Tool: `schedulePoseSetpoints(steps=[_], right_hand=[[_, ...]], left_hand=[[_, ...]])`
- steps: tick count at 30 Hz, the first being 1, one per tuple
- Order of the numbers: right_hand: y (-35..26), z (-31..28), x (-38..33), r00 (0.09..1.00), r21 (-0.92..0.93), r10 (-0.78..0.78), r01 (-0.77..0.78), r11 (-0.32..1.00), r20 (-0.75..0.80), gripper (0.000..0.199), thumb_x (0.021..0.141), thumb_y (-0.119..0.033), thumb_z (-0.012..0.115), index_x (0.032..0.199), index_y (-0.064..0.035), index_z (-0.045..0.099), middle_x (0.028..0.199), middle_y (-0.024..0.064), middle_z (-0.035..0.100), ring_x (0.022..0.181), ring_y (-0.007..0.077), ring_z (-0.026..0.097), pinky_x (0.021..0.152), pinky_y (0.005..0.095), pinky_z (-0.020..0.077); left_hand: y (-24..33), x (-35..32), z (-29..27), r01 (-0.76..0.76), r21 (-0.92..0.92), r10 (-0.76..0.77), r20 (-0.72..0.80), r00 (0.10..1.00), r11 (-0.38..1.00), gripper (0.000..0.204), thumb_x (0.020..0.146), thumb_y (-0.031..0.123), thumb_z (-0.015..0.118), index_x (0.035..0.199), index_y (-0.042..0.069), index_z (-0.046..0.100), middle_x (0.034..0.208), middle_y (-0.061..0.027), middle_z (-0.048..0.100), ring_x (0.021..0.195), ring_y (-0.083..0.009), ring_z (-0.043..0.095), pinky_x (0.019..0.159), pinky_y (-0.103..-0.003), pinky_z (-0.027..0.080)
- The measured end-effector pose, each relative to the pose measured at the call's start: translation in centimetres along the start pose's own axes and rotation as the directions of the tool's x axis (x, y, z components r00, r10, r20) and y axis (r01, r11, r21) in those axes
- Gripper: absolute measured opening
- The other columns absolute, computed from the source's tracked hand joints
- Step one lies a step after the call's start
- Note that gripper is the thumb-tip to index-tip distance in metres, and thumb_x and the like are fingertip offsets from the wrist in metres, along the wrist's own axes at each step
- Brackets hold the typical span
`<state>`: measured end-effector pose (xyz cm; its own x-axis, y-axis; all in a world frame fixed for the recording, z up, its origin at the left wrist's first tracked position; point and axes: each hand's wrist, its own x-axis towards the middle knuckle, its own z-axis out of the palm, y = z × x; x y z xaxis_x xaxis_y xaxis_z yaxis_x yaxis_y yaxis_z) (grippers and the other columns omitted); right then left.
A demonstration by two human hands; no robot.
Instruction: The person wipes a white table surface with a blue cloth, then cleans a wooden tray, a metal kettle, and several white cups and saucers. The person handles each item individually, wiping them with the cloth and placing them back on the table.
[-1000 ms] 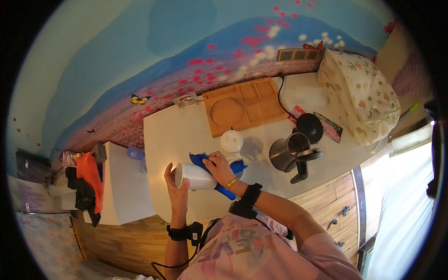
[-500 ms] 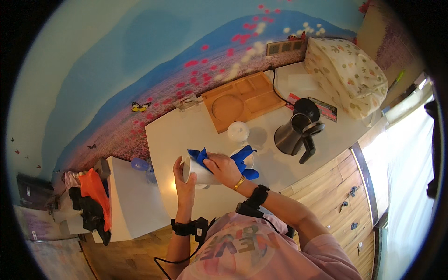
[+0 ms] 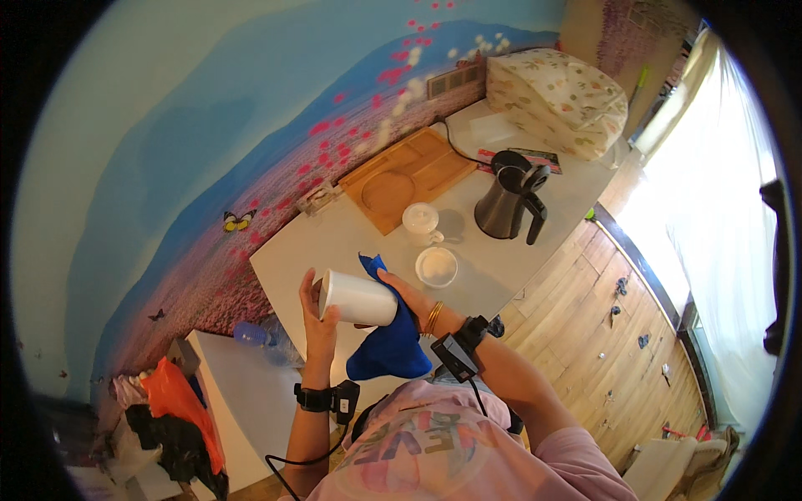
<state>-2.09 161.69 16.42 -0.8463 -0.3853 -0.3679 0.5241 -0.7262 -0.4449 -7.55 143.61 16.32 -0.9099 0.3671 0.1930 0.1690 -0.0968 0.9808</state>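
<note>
My left hand [image 3: 317, 324] grips the open end of a white cylindrical canister [image 3: 361, 300], which lies tilted on its side above the table. Against the canister's other end, my right hand [image 3: 407, 294] presses a blue cloth [image 3: 391, 346]. Much of the cloth hangs down below that hand, and one corner sticks up above it. Some of the right fingers are hidden behind the cloth and canister. Just beyond my right hand stand a small round white dish [image 3: 436, 267] and a white mug with a lid [image 3: 420, 220].
A dark kettle [image 3: 499, 207] with a black handle stands right of the mug. Behind lies a wooden tray [image 3: 388, 194] with compartments, near the wall. A patterned cloth cover [image 3: 560, 100] fills the table's far right corner. Bags [image 3: 180, 409] lie at the lower left.
My right hand has moved from the canister's side to its closed end, and the cloth now hangs down. The white dish has come into fuller view. The whole view has turned somewhat.
</note>
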Motion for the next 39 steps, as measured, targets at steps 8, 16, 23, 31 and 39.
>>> schedulePoseSetpoints(steps=[8,16,23,31,39], right_hand=[[1.6,0.7,0.1,0.798,-0.174,-0.53,0.501,0.848,-0.286,0.051,0.087,-0.042,0.054,0.116,0.0002,0.048,0.1,0.0118,0.06,0.082,0.0185,0.06,0.072,0.0294,0.05],[2.5,-0.4,-0.9,0.454,-0.792,-0.891,0.535,0.294,-0.024,0.045,0.086,-0.027,0.054,0.121,-0.001,0.043,0.108,0.016,0.053,0.096,0.0237,0.052,0.089,0.0312,0.0392],[-0.8,-0.8,-1.8,0.579,-0.885,-0.815,0.397,0.243,0.036,0.061,0.091,-0.034,0.045,0.137,-0.0016,0.024,0.13,0.0242,0.04,0.121,0.0344,0.041,0.098,0.0342,0.0328],[-2.6,-1.5,0.7,0.55,-0.926,-0.81,0.376,0.021,0.205,0.044,0.094,-0.03,0.039,0.129,-0.0037,0.042,0.13,0.0215,0.041,0.114,0.0385,0.044,0.096,0.0386,0.0359],[-4.4,-5.6,2.4,0.704,-0.964,-0.694,0.052,0.261,-0.15,0.04,0.09,-0.036,0.048,0.101,0.0023,0.054,0.103,0.0219,0.054,0.094,0.0391,0.052,0.079,0.0423,0.0436]], left_hand=[[-0.8,1.1,0.9,0.185,-0.076,-0.183,0.032,0.983,0.98,0.066,0.089,0.031,0.055,0.139,0.008,0.018,0.121,-0.0117,0.042,0.115,-0.0208,0.041,0.097,-0.035,0.034],[-0.7,1.3,5.8,0.345,-0.511,-0.321,0.138,0.937,0.787,0.052,0.091,0.026,0.051,0.133,0.01,0.026,0.123,-0.0077,0.044,0.112,-0.0215,0.048,0.093,-0.04,0.043],[-0.3,1.8,5.5,0.34,-0.376,-0.277,0.212,0.937,0.862,0.055,0.086,0.015,0.056,0.131,0.006,0.026,0.123,-0.0095,0.043,0.112,-0.021,0.046,0.093,-0.036,0.042],[-1.5,2.1,4.6,0.278,-0.226,-0.258,0.114,0.959,0.934,0.063,0.083,0.018,0.062,0.132,0.004,0.026,0.123,-0.0093,0.044,0.112,-0.0187,0.044,0.096,-0.033,0.037],[-3.0,0.9,3.4,0.256,-0.219,-0.29,-0.138,0.947,0.941,0.063,0.083,0.018,0.06,0.134,0.006,0.024,0.123,-0.0108,0.044,0.111,-0.0208,0.045,0.095,-0.035,0.038]])
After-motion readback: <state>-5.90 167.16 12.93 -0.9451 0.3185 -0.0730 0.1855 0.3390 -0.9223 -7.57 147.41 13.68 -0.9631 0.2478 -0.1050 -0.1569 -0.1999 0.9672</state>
